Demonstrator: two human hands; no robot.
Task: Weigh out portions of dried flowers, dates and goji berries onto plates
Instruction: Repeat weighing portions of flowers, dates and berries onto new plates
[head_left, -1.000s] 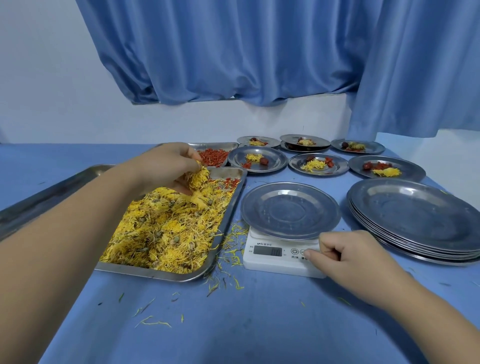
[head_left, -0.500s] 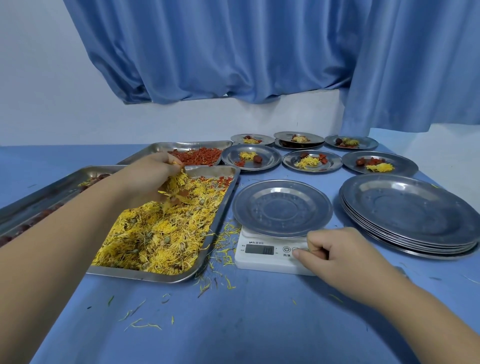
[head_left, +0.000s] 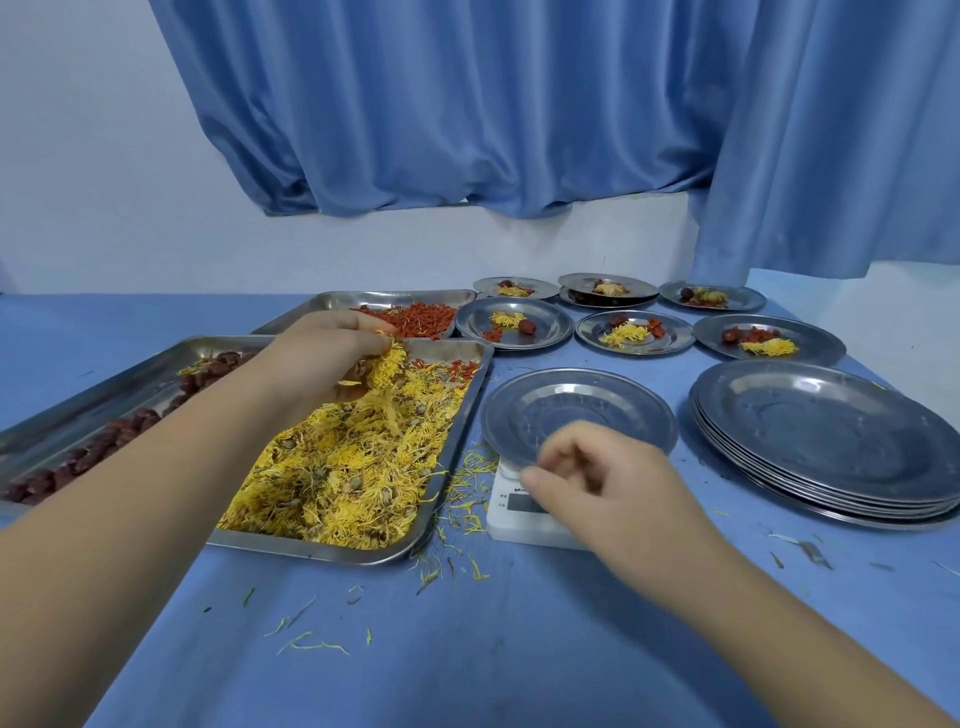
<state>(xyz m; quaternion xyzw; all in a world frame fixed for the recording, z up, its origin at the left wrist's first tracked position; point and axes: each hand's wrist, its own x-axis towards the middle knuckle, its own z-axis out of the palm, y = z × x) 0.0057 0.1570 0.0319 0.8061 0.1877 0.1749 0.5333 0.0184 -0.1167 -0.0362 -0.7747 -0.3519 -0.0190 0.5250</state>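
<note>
A blue-covered desk (head_left: 519, 649) carried everything. Largest on it was a rectangular steel tray (head_left: 311, 552) heaped with yellow dried flowers (head_left: 353, 467). To its left lay a steel tray of dark red dates (head_left: 93, 452), and behind it a steel tray of orange-red goji berries (head_left: 415, 319). At the right sat a stack of empty round steel plates (head_left: 831, 436). One bare round steel plate (head_left: 571, 405) rested on a small white digital scale (head_left: 511, 514), with filled small plates (head_left: 821, 345) in rows beyond.

The left hand (head_left: 322, 358) held a clump of flowers in a closed grip above the tray's far end. The flower portion seemed only just begun, and the clump next needed carrying right onto the bare plate. The right hand (head_left: 608, 483) hovered, blurred, over the scale's front, its grip impossible to tell, and it probably lay in that path. Loose petals (head_left: 467, 499) littered the desk.
</note>
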